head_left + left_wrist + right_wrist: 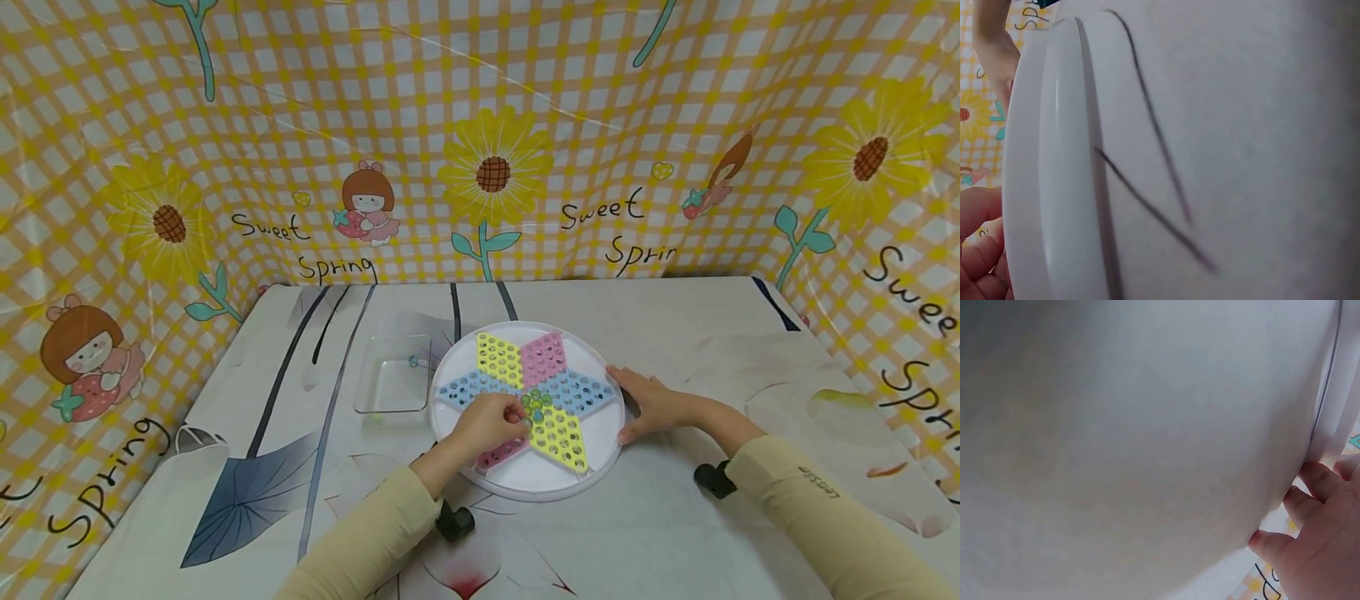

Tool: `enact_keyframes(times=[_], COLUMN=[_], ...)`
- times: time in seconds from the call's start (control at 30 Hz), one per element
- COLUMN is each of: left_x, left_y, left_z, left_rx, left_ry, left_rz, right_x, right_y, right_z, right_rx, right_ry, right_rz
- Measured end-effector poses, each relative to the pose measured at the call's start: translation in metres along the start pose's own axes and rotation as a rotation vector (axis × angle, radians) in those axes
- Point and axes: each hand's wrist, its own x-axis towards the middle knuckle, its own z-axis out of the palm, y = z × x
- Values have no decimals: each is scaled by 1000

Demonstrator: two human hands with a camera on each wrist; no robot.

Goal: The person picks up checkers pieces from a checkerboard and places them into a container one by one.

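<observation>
A round white Chinese checkers board (517, 487) with a star of yellow, pink and blue points lies on the table. Over its lower left part, my left hand (489, 425) has its fingers curled, the fingertips pinching a small marble beside the centre. Green marbles (537, 400) cluster at the middle of the star, with a bluish one among them. My right hand (660, 402) rests against the board's right rim, fingers spread. The right wrist view shows that hand's fingertips (1266, 540) near the rim. In the left wrist view, the curled left fingers (979, 250) show behind the rim.
Left of the board stands a clear, square plastic box (392, 392) with a bluish marble (413, 361) in it. A white cloth printed with leaves and flowers covers the table (675, 533). Behind it hangs a yellow checked curtain (420, 100) with sunflowers.
</observation>
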Motion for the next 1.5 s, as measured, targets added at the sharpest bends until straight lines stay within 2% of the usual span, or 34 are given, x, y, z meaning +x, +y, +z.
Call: enact_keyframes(times=[0.47, 1.0, 1.27, 1.5], left_x=[2, 0, 0, -1], left_y=[-1, 5, 7, 7], left_z=[-2, -16, -23, -36], left_rx=[-17, -89, -86, -92], left_ry=[2, 23, 60, 122], left_rz=[-15, -48, -24, 51], right_x=[1, 1, -1, -1], right_y=[-1, 0, -4, -3], right_z=[0, 0, 0, -1], right_rx=[2, 8, 15, 14], right_ry=[1, 9, 7, 4], right_rz=[5, 0, 10, 6])
